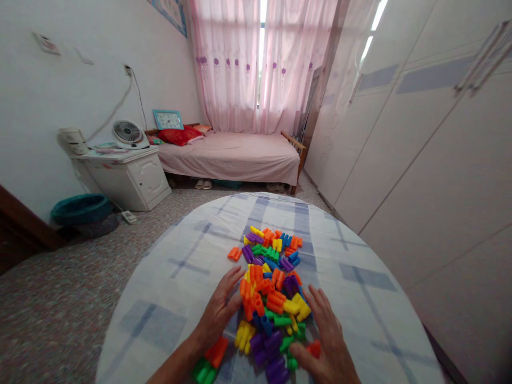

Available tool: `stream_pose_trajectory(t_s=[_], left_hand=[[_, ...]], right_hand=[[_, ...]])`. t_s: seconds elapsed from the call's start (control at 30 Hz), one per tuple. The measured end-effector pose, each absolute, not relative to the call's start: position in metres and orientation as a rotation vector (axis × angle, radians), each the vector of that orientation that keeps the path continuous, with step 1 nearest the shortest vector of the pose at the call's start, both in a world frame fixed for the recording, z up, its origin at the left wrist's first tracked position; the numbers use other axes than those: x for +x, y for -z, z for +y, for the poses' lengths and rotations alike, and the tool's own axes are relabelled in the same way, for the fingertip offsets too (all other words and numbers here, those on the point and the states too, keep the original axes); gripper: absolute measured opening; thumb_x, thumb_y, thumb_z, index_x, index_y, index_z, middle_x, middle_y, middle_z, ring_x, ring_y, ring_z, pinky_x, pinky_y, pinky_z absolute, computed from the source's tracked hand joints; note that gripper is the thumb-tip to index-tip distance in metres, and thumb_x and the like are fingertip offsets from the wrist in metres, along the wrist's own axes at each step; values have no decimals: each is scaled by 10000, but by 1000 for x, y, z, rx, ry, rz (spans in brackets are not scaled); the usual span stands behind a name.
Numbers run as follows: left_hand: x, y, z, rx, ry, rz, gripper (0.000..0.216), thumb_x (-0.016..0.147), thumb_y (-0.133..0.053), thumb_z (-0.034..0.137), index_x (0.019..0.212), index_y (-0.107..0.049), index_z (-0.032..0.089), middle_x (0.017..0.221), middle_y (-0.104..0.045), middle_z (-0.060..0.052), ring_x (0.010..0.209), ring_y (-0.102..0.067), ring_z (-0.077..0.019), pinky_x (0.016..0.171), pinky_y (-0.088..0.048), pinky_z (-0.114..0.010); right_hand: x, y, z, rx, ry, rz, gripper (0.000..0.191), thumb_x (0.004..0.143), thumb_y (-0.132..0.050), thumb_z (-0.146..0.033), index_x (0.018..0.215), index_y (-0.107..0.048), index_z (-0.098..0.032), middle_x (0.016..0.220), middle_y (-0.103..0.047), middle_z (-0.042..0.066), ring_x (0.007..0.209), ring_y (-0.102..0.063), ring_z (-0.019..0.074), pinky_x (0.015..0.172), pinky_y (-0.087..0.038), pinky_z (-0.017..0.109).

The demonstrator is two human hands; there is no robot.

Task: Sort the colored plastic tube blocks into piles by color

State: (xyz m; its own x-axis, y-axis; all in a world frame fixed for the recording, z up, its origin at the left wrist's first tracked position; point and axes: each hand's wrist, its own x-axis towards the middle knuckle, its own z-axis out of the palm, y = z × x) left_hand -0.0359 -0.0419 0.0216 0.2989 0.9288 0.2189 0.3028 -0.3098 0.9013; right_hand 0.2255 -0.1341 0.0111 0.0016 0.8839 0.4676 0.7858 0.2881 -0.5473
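Note:
A heap of plastic building blocks (276, 301), made of joined tubes in orange, yellow, green, blue and purple, lies on a cloth-covered table (160, 282). At the heap's left side is my left hand (220, 304), its fingers stretched out near the orange blocks (250, 293). My right hand (326, 341) rests along the right side with fingers spread, its thumb by a green block (292, 364) and a red-orange block (314, 349) partly hidden by the hand. Beneath my left forearm, an orange and green block pair (212, 360) is partly covered. Neither hand grasps a block.
More blocks (272, 248) spread toward the far side of the round table. Beyond it stand a bed (240, 154) and a white cabinet (136, 181) with a fan (128, 132). A teal-lined bin (82, 209) is on the left floor; wardrobes (420, 186) line the right.

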Motion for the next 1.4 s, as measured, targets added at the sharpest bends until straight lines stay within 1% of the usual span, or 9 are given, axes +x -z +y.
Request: stream_pose_trajectory(t_s=[0.13,0.2,0.27,0.43,0.63,0.8,0.93,1.23,1.4], left_hand=[[-69,-1,-82,2046,-974,1264,739,734,-565,609,1384,-379,312,1486,-318,-68,1349,-301,-326,1094,-281,-492],[-79,4,-100,2145,-973,1301,856,663,-627,620,1411,-305,354,1506,-269,-56,1338,-312,-353,1066,-326,-501],[-82,6,-112,2215,-928,1293,977,603,-696,588,1432,-222,378,1526,-207,-53,1337,-304,-372,1046,-352,-508],[-53,8,-109,2297,-890,1160,1143,506,-805,482,1447,-169,357,1547,-91,-82,1350,-237,-412,1044,-343,-528],[-3,14,-76,2193,-1002,1182,816,693,-674,201,1409,-294,300,1527,-172,-100,1375,-247,-310,1081,-318,-490],[19,-8,-45,2131,-1213,1273,501,789,-549,179,1279,-453,225,1460,-306,-107,1359,-288,-262,1091,-307,-481],[36,-38,-10,2150,-1260,1307,413,812,-534,210,1224,-500,205,1427,-359,-103,1342,-316,-248,1090,-312,-446],[24,-52,76,2201,-1216,1400,345,887,-442,370,1149,-577,192,1312,-508,-100,1247,-430,-227,1066,-322,-425],[-1,-34,124,2094,-1005,1354,349,886,-369,391,908,-650,185,1004,-664,-80,1053,-557,-218,981,-385,-396]], right_hand=[[242,57,-160,-1564,-122,-1811,978,621,-681,-585,1449,-224,-338,1499,-262,96,1301,-327,423,968,-374,601],[242,75,-162,-1568,-111,-1832,776,704,-637,-522,1402,-340,-357,1484,-303,77,1285,-366,404,971,-380,583],[234,78,-158,-1548,-93,-1881,723,711,-639,-486,1376,-391,-350,1486,-299,77,1282,-369,406,962,-390,574],[199,38,-143,-1417,-91,-1987,1081,541,-747,-486,1457,-223,-254,1539,-85,132,1336,-228,448,991,-344,592],[179,10,-115,-1398,-126,-1921,826,714,-650,-326,1439,-258,-269,1512,-201,103,1351,-254,359,1033,-338,547],[180,-14,-78,-1406,-227,-1737,532,793,-544,-211,1311,-434,-261,1302,-486,86,1230,-438,252,1008,-400,461],[179,-43,-38,-1404,-310,-1621,351,818,-510,-229,1167,-534,-244,1144,-572,70,1094,-524,221,954,-433,419],[227,-65,24,-1467,-325,-1647,451,811,-533,-446,1195,-540,-209,1198,-564,81,1135,-493,233,1008,-363,442],[283,-30,64,-1578,-417,-1422,492,832,-404,-549,1120,-605,-205,1203,-581,96,1188,-460,256,1071,-260,483]])
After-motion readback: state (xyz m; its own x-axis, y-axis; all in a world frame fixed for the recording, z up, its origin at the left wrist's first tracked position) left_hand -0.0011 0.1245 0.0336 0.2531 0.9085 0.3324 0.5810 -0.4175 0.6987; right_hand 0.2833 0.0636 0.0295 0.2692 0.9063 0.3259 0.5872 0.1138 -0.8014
